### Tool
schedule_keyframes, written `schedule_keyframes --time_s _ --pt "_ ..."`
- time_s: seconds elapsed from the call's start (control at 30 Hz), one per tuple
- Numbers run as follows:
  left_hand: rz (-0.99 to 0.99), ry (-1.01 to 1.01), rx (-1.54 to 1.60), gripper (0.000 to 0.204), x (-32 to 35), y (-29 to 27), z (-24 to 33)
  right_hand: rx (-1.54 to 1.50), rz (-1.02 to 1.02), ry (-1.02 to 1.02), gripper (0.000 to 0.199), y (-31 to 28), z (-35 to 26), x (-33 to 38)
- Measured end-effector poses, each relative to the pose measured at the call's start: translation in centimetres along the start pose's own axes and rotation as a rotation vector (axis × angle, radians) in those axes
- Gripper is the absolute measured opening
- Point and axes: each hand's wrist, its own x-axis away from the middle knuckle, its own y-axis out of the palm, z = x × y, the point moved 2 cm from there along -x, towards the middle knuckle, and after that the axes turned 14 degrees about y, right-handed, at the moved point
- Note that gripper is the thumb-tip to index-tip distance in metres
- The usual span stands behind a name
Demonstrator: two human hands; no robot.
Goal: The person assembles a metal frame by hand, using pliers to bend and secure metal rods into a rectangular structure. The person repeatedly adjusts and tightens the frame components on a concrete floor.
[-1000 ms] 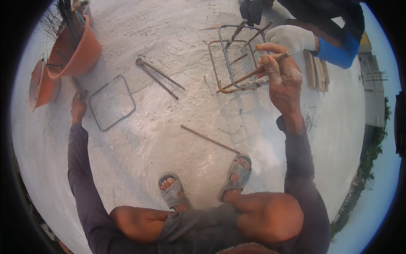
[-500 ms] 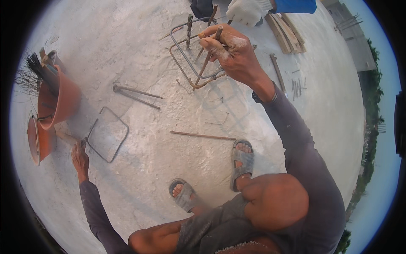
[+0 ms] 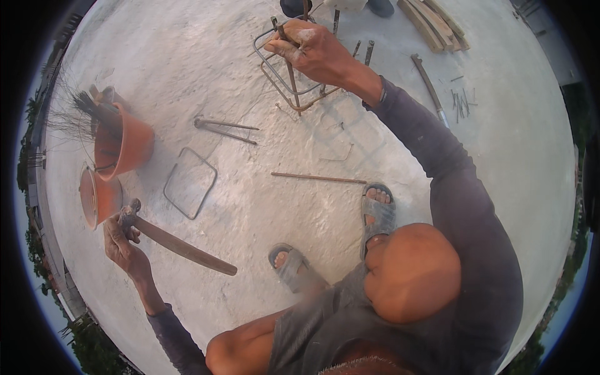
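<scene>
My left hand [image 3: 125, 250] is closed around the head end of a hammer [image 3: 187, 249], held above the floor beside the orange buckets. Its wooden handle points right and toward me. At the top centre, my right hand [image 3: 319, 53] grips an upright rebar rod [image 3: 292, 78] of a small cage. Bent square stirrups [image 3: 264, 65] surround the cage's rods, and my hand hides part of them. Another square stirrup [image 3: 206, 199] lies loose on the floor, right of the buckets. Between it and the cage rest long-handled pincers [image 3: 226, 129].
Two orange buckets [image 3: 134, 147] sit at the left, one holding dark wires and tools. A straight rod [image 3: 319, 178] lies before my sandalled feet. Wooden strips [image 3: 431, 25], a long-handled tool [image 3: 428, 87] and nail-like pieces [image 3: 462, 104] are at far right. A co-worker's white glove [image 3: 345, 4] shows at the top.
My left hand has lifted the hammer off the floor by the bucket, and its handle has swung to the right. My right hand still holds the rod. The whole view has shifted.
</scene>
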Motion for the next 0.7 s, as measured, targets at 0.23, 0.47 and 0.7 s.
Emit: schedule_keyframes --time_s 0.23,0.47,0.7 --pt "-0.273 -0.333 0.517 0.058 0.3 15.6 2.3 -0.103 0.065 0.081 0.048 0.2 -0.5 0.1" --pt "-0.521 -0.664 0.494 0.050 8.3 29.6 -2.8 0.082 0.101 -0.093 0.021 1.2 0.5 0.2" --pt "-0.657 -0.686 0.442 0.047 12.3 31.9 -6.3 0.144 0.073 -0.136 0.024 1.2 0.9 -0.1"
